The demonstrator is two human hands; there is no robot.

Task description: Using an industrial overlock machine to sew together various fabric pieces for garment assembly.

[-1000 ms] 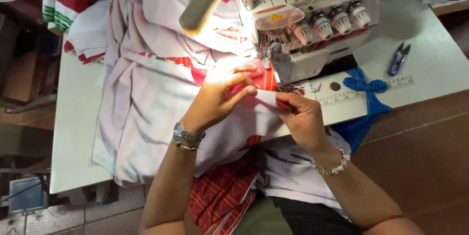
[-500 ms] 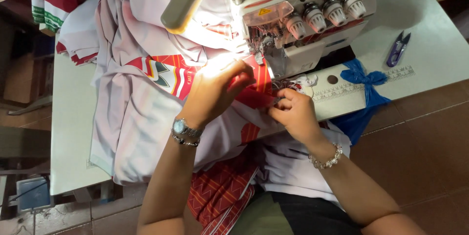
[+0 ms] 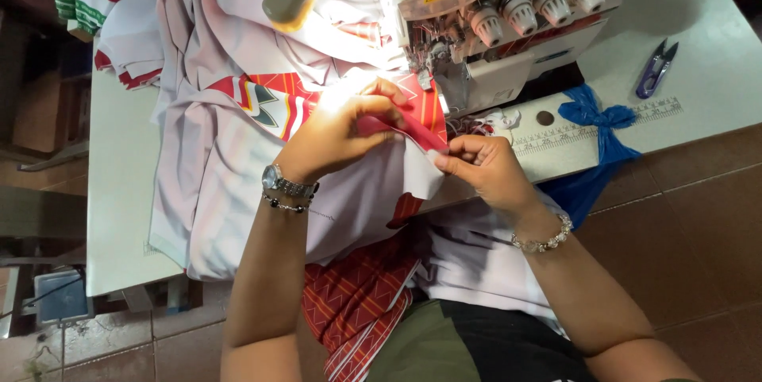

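Pinching a red fabric strip (image 3: 413,129) between my left hand (image 3: 337,132) and right hand (image 3: 480,166), fingers closed on it, just before the overlock sewing machine (image 3: 492,25), white-and-red garment (image 3: 238,160) beneath.

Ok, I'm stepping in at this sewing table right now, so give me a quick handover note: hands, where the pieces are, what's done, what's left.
Left hand: pinches the red fabric strip at its upper end, over the white garment.
Right hand: fingertips grip the strip's lower end, beside the ruler strip on the table edge.
Things: the strip and garment lie just in front of the overlock machine, under its lamp. Thread snips lie to the right, a blue bag at the table edge.
Done: strip held against the garment edge.
Left: the edge is not yet under the presser foot.
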